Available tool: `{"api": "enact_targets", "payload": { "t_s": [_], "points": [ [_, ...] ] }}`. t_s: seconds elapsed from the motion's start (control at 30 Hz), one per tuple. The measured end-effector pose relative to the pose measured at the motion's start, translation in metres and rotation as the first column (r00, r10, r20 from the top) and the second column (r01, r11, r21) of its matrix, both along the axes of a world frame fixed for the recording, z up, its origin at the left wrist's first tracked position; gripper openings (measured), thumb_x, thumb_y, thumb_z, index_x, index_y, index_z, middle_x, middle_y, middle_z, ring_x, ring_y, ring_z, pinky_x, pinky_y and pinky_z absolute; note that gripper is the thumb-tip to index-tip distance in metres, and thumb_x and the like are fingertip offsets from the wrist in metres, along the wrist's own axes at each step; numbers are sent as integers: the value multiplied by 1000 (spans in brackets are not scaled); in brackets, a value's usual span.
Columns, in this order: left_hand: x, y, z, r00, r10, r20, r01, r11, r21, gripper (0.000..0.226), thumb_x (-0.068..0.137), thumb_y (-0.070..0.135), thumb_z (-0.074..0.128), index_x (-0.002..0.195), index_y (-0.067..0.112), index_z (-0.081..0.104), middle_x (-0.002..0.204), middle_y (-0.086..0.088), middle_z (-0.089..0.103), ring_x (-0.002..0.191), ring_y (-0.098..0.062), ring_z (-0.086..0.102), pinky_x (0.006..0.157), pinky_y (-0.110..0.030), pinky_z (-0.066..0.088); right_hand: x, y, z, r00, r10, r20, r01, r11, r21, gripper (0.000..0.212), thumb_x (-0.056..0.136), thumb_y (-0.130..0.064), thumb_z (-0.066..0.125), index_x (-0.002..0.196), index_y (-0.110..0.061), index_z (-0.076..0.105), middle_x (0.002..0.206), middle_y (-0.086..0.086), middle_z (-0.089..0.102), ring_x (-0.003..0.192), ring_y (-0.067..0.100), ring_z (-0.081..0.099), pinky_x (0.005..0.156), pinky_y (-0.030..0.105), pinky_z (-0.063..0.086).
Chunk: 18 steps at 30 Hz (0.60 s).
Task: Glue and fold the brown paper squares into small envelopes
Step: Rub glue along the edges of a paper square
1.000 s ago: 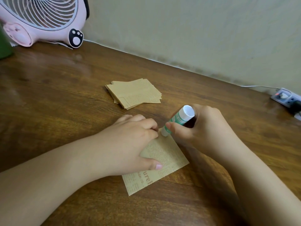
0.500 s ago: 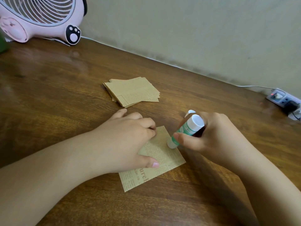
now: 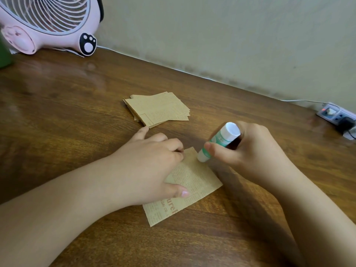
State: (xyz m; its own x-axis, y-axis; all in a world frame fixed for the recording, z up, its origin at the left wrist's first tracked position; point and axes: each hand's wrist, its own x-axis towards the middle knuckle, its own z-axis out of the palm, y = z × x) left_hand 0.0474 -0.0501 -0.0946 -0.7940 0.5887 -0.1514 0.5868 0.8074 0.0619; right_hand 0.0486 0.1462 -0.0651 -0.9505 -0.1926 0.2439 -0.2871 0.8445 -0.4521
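One brown printed paper square (image 3: 194, 180) lies flat on the wooden table (image 3: 67, 112) in front of me. My left hand (image 3: 148, 166) presses down on its left part, fingers and thumb spread over it. My right hand (image 3: 250, 153) grips a green and white glue stick (image 3: 217, 145), tilted, with its tip touching the square's upper right edge near the far corner. A stack of several more brown squares (image 3: 157, 108) sits a little farther back, just beyond my left fingertips.
A pink desk fan (image 3: 48, 24) stands at the back left by the wall, with a dark green object (image 3: 4, 54) at the left edge. A power strip (image 3: 339, 116) with a white cable lies at the back right.
The glue stick's tip went from the square's far corner down its right edge, then back up near the far corner. My left hand stayed pressing the paper.
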Motion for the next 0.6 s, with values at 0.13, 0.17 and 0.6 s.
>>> {"api": "enact_targets", "payload": {
  "t_s": [0.13, 0.17, 0.6],
  "points": [
    [0, 0, 1, 1000, 3, 12, -3, 1000, -1, 78, 81, 73, 35, 147, 33, 26, 140, 26, 21, 132, -2, 17, 117, -47, -4, -4, -5, 5, 999, 9, -31, -11, 998, -64, 39, 68, -48, 63, 78, -11, 65, 69, 4, 65, 61, 16, 57, 54, 32, 45],
    [0, 0, 1, 1000, 2, 11, -2, 1000, -2, 78, 81, 73, 35, 147, 34, 25, 140, 26, 21, 133, -3, 16, 117, -46, -4, -7, -8, 3, 1000, 12, -23, -13, 999, -42, 39, 68, -48, 63, 78, -10, 64, 66, 4, 64, 60, 16, 55, 51, 28, 42],
    [0, 0, 0, 1000, 9, 1, -8, 1000, -2, 78, 79, 74, 34, 146, 34, 28, 138, 28, 22, 131, 0, 17, 118, -47, 0, 2, -5, -3, 998, 26, 66, -28, 999, 26, 38, 65, -49, 64, 73, -12, 62, 65, 3, 63, 58, 18, 57, 53, 34, 45]
  ]
}}
